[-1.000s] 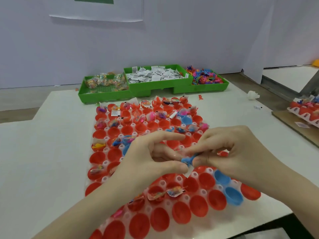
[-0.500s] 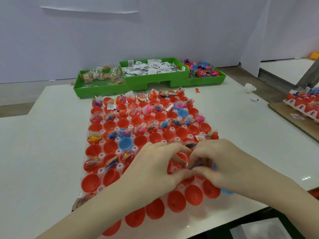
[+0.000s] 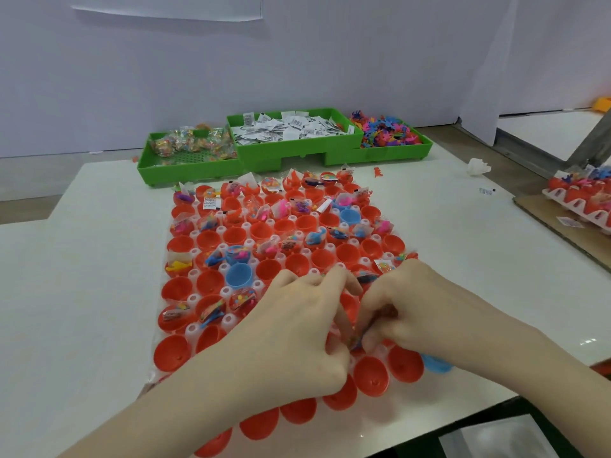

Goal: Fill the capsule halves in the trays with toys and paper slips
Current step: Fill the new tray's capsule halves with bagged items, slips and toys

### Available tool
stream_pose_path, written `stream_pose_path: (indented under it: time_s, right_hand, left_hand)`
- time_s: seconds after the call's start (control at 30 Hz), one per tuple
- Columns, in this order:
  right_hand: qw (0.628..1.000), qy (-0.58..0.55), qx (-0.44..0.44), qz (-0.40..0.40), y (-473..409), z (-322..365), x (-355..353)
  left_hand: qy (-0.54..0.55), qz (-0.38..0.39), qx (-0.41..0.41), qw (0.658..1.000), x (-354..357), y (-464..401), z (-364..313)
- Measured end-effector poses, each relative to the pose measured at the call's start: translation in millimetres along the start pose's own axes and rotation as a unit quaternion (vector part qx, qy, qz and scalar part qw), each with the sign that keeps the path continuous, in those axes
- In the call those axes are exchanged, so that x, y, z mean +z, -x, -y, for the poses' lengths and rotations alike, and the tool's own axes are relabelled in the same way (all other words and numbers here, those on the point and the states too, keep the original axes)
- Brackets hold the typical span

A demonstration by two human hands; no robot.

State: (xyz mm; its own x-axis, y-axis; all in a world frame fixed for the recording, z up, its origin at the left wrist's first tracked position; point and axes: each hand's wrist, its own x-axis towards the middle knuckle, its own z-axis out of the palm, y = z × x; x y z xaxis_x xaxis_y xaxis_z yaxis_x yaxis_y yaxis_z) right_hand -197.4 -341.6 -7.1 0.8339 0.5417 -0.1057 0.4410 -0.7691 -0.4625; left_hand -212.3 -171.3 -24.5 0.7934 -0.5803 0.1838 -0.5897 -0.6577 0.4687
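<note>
Packing workshop: green parts bins (image 3: 284,153)

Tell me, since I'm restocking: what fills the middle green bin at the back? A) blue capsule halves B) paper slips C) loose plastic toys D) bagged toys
B: the middle bin holds a heap of white paper slips with printed barcodes.

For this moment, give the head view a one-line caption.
Both hands meet over a tray of red capsule halves, pinching a small blue toy.

- Red capsule halves (image 3: 209,283), a few blue ones (image 3: 239,276)
- Green bins (image 3: 299,149)
- White paper slips (image 3: 287,128), black barcode stripes
- White table (image 3: 82,259)
</note>
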Motion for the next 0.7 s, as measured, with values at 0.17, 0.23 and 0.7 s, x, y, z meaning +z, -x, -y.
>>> stream_pose_path:
  time_s: [0.17, 0.23, 0.7]
  right_hand:
    - [0.999, 0.028, -0.034, 0.002, 4, -4, -1]
    - [0.998, 0.042, -0.035, -0.025, 5, -4, 0]
    - [0.988, 0.156, -0.005, -0.007, -3, 8, 3]
  left_hand:
    - [0.001, 0.033, 0.001, 0.999, 1, 3, 0]
    - [-0.010, 0.044, 0.005, 0.999, 4, 4, -2]
    - [0.010, -0.092, -0.002, 0.996, -1, 12, -8]
